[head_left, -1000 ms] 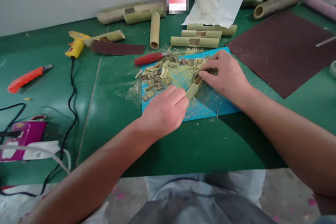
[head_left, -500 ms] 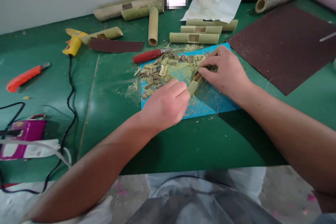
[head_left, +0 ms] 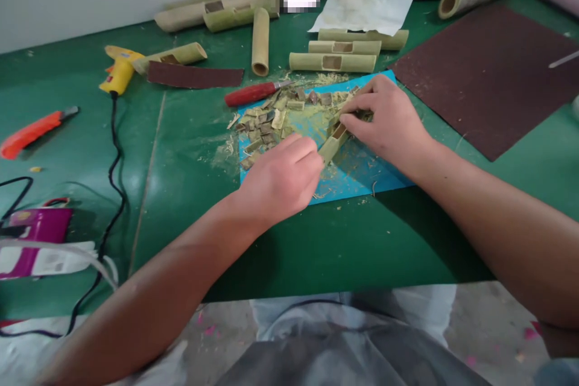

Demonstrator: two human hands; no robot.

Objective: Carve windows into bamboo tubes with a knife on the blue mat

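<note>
A short bamboo tube (head_left: 332,148) with a rectangular opening cut in its side lies tilted between my hands, above a blue sheet (head_left: 384,176). My left hand (head_left: 286,178) is closed around its near end, and the fingers cover that end. At the far end, my right hand (head_left: 384,113) grips the tube between thumb and fingers. Bamboo chips (head_left: 265,126) and pale shavings cover the left and back of the sheet. A red-handled knife (head_left: 251,94) lies at the sheet's back left edge.
Several cut bamboo tubes (head_left: 332,63) lie at the back, some under white paper (head_left: 368,0). Dark brown sandpaper (head_left: 488,78) is on the right. A yellow glue gun (head_left: 118,69), its black cord, an orange cutter (head_left: 38,132) and a purple-white box (head_left: 43,241) are on the left.
The view has shifted slightly, so the table items sit a little further left and higher. Both hands keep their hold on the bamboo tube, with hardly any other movement.
</note>
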